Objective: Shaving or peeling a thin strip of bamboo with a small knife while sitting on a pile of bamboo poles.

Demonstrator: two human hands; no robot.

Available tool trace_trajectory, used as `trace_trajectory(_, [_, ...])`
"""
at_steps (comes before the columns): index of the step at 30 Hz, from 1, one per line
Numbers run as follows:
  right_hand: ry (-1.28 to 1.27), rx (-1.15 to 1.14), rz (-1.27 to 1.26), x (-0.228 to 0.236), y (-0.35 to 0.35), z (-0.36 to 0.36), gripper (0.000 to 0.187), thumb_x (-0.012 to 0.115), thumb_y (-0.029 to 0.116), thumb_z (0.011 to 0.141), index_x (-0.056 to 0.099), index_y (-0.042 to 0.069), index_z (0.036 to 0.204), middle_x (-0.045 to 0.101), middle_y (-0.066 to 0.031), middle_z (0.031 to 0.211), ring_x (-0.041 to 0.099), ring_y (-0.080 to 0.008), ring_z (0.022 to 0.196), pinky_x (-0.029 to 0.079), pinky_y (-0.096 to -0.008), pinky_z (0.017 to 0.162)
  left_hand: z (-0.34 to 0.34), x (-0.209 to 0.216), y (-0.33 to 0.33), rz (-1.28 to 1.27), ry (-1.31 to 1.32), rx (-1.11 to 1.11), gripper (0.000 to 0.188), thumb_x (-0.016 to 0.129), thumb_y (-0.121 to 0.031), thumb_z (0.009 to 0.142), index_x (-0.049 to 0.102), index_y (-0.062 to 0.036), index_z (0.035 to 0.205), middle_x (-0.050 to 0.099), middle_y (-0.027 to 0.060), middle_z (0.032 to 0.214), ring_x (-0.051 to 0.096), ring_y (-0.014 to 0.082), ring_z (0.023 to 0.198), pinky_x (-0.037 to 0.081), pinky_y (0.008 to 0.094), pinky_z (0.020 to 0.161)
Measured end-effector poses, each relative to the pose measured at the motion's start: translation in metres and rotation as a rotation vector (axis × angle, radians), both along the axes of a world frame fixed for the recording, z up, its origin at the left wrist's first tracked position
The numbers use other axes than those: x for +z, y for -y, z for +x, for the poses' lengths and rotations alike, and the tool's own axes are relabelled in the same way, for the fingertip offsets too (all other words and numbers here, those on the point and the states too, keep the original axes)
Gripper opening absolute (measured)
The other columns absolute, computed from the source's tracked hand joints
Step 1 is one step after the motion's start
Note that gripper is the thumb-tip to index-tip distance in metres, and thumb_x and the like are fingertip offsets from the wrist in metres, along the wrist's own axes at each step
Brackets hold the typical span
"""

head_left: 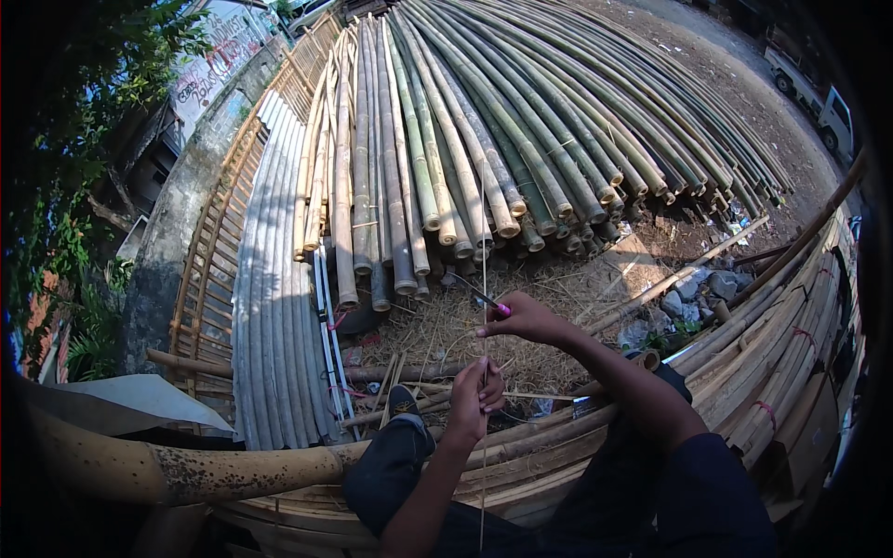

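Observation:
A thin, pale bamboo strip [484,435] runs upright through the middle of the view, from my lap towards the stacked poles. My left hand [474,402] is closed around it in a pinch. Just above and to the right, my right hand [528,319] grips a knife [480,296] with a pink end on its handle. Its dark, narrow blade points up and left, crossing by the strip. The fingertips of that hand are close to the strip; whether they touch it I cannot tell.
Long bamboo poles [400,167] lie in a big stack ahead. Grey corrugated sheets [270,307] and a bamboo ladder-like frame [206,251] are at the left. A thick bamboo pole [233,474] crosses near my legs. Tied split bamboo [772,372] lies at right, near stones [688,288].

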State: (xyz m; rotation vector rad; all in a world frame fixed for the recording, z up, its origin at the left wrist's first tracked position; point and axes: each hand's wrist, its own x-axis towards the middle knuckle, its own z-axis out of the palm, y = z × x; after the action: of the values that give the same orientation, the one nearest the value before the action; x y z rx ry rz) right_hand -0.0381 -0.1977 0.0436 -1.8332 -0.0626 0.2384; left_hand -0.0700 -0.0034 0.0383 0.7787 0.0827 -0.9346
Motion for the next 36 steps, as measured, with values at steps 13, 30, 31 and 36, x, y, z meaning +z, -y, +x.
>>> trace_trajectory(13, [0.315,0.124,-0.633,-0.012,-0.02,-0.016,0.022,0.06,0.026,0.073,0.063,0.005,0.067,0.06,-0.0179,0.064,0.061,-0.0372,0.065,0.049,-0.0468,0.062,-0.001,0.005,-0.001,0.011,0.028,0.037,0.027,0.038,-0.03,0.1,0.045,-0.0076,0.087,0.024,-0.0059,0.054,0.021,0.0033,0.041,0.019,0.0185,0.036])
trace_trajectory(30, [-0.052,-0.322,0.605,0.01,0.033,0.01,0.033,0.059,0.039,0.09,0.065,0.006,0.086,0.038,0.008,0.052,0.031,-0.0012,0.043,0.019,-0.022,0.041,-0.006,0.006,-0.001,0.007,0.058,-0.055,0.027,0.037,-0.031,0.101,0.046,-0.0062,0.094,0.022,-0.0057,0.055,0.02,0.0032,0.041,0.019,0.0193,0.035])
trace_trajectory(31, [-0.036,-0.31,0.566,0.012,0.027,0.01,0.025,0.064,0.03,0.088,0.065,0.005,0.093,0.039,0.008,0.052,0.031,-0.0018,0.043,0.021,-0.0224,0.041,-0.002,0.003,-0.001,0.011,0.046,-0.075,0.029,0.037,-0.032,0.101,0.046,-0.0054,0.094,0.023,-0.0055,0.054,0.02,0.0031,0.04,0.02,0.0189,0.035])
trace_trajectory(36, [-0.063,-0.283,0.474,0.007,0.004,0.004,0.016,0.069,0.023,0.084,0.065,0.007,0.081,0.038,0.0083,0.052,0.032,-0.0019,0.044,0.022,-0.0219,0.042,0.003,0.001,-0.002,0.012,0.033,-0.169,0.031,0.036,-0.034,0.101,0.046,-0.0057,0.094,0.026,-0.0049,0.054,0.021,0.0034,0.04,0.022,0.0178,0.036])
